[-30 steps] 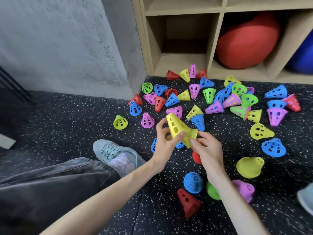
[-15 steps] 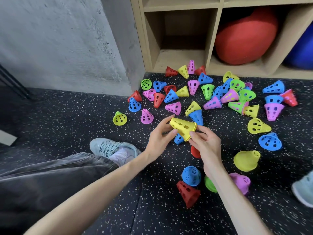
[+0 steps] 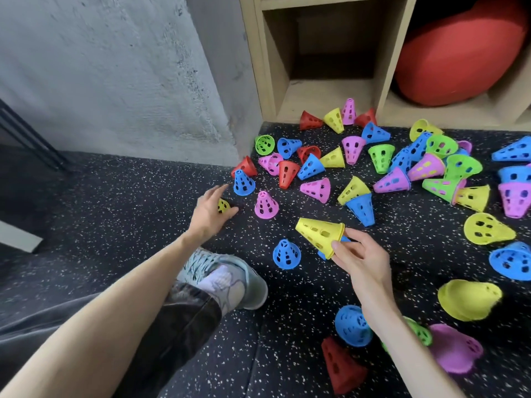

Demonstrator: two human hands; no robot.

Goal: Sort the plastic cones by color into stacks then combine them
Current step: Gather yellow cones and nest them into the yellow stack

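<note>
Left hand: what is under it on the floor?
A small yellow cone peeks out from under the left hand, whose fingers are spread over it. Only the part by the fingers shows; the palm covers the rest, so whether the hand touches it cannot be told.

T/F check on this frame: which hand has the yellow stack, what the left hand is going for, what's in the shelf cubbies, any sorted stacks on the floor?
1. The right hand holds the yellow stack. True.
2. The left hand grips a blue cone. False: it is open, reaching over a small yellow cone on the floor.
3. A red ball sits in the right shelf cubby. True.
4. The floor cones are already sorted by color. False: they lie mixed and scattered.
</note>
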